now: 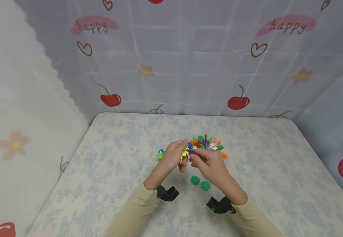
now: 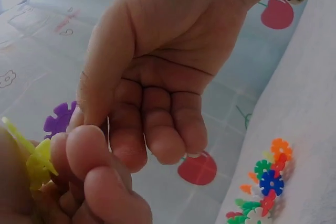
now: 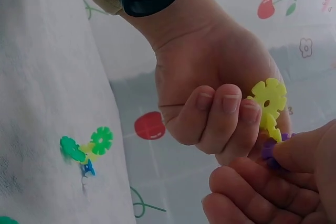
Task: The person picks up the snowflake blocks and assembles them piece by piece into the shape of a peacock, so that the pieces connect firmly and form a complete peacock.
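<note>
My left hand (image 1: 172, 156) holds joined yellow snowflake building discs (image 3: 269, 99), notched round the rim like flowers. Between the thumb and fingers of my right hand (image 1: 212, 166), a purple snowflake disc (image 3: 269, 153) is pinched against the lower end of the yellow ones. The fingers hide part of where they meet, so I cannot tell whether the purple disc is slotted in. Both hands are held close together over the table, and in the left wrist view the purple disc (image 2: 60, 119) shows behind the fingertips.
Behind my right hand lies a multicoloured cluster of discs (image 1: 213, 146). A smaller green, yellow and blue cluster (image 3: 101, 140) lies beyond my left hand. Two loose green discs, one left (image 1: 195, 180) and one right (image 1: 205, 185), lie nearer on the patterned table (image 1: 115, 184). A printed curtain stands behind.
</note>
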`<act>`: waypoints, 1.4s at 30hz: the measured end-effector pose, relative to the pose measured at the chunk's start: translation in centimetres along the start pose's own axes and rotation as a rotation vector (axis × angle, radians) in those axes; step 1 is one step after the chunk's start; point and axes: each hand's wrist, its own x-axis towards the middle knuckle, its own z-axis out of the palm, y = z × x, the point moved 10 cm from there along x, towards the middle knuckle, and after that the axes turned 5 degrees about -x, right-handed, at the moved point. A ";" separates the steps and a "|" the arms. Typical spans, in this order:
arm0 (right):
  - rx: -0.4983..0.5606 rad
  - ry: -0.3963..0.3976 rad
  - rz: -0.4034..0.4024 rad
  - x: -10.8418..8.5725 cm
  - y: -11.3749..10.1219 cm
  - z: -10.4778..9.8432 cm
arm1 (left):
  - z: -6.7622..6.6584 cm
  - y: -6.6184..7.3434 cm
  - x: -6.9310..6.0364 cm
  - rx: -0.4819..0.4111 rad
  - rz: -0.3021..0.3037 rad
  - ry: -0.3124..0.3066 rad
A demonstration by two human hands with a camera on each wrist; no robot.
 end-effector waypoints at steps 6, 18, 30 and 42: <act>0.012 -0.040 0.052 0.1 0.8 -0.1 | -0.8 0.3 0.2 -0.072 0.029 0.043; -0.162 -0.252 0.243 -0.2 3.5 1.0 | -2.1 0.9 0.0 -0.188 0.050 0.139; -0.426 -0.721 0.420 -3.6 9.7 7.7 | -3.1 2.2 -0.4 -0.054 0.178 0.243; -0.331 -0.765 0.469 -4.1 10.3 8.0 | -3.0 1.6 -0.3 -0.214 0.135 0.189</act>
